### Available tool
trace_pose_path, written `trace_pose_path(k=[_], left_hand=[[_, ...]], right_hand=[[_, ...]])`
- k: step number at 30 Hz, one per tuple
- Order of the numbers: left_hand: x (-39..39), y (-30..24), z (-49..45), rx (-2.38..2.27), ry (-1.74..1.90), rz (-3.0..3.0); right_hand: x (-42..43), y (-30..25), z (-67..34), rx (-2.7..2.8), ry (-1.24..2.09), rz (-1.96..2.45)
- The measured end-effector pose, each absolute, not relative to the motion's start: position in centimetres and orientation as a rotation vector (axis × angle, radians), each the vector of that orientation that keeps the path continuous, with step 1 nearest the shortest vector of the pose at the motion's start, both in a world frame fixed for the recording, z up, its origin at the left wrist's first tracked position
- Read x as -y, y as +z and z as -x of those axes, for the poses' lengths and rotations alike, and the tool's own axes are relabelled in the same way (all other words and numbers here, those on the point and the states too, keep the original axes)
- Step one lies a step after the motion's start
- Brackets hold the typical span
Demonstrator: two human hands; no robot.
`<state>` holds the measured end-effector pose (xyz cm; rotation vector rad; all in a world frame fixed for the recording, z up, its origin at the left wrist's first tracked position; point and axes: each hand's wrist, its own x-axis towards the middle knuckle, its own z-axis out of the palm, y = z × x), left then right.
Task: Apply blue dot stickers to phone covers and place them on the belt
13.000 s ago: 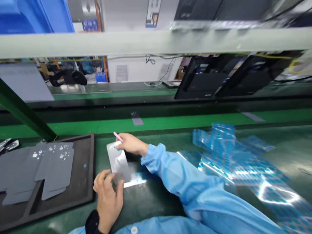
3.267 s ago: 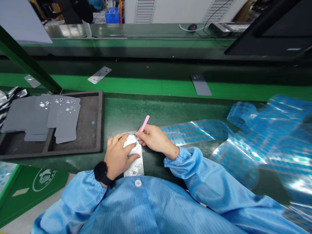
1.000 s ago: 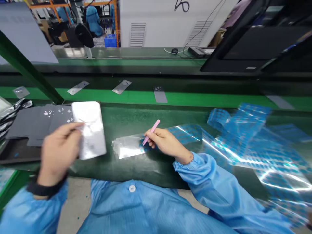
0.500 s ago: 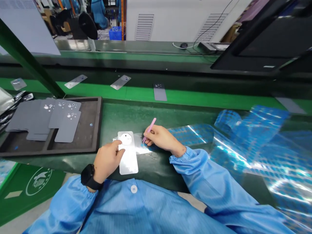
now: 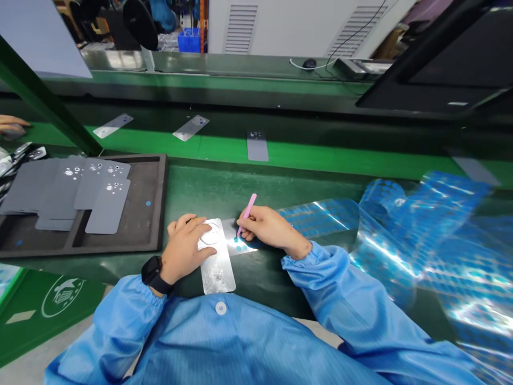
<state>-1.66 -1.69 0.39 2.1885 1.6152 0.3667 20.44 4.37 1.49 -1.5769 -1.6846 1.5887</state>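
Observation:
A silvery white phone back panel [image 5: 218,270], slightly tilted, lies on the green mat in front of me. My left hand [image 5: 186,248] grips its upper left part, thumb and fingers over the face near the round camera area, partly hiding it. In my right hand [image 5: 266,227], pink tweezers [image 5: 250,206] are pinched, tips pointing down at small blue dots on a clear sticker strip [image 5: 240,247]. That strip touches the panel's right edge, and the dotted film [image 5: 320,219] runs on rightward from under my right hand.
A dark tray [image 5: 138,214] with stacked grey phone panels [image 5: 106,208] stands on the left. Loose panels [image 5: 191,128] lie along the green strip behind. Crumpled blue-dotted film [image 5: 441,224] spreads over the right side. Another person's hand [image 5: 12,125] shows at the far left.
My left hand has shifted right and spread its fingers more; the panel has turned slightly. The tweezers stay over the sticker strip. Another person's hand has appeared at the far left, over a small panel.

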Motion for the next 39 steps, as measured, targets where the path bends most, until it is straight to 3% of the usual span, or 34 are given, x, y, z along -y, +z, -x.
trace_pose_path(k=[9, 39], left_hand=[[1.8, 0.2, 1.6, -1.557, 0.407, -2.213], [2.3, -0.3, 1.7, -1.507, 0.430, -2.323]], right_hand=[[-3.7, 2.0, -20.0, 1.287, 1.742, 1.422], [-4.6, 1.2, -16.2, 1.458, 1.645, 1.552]])
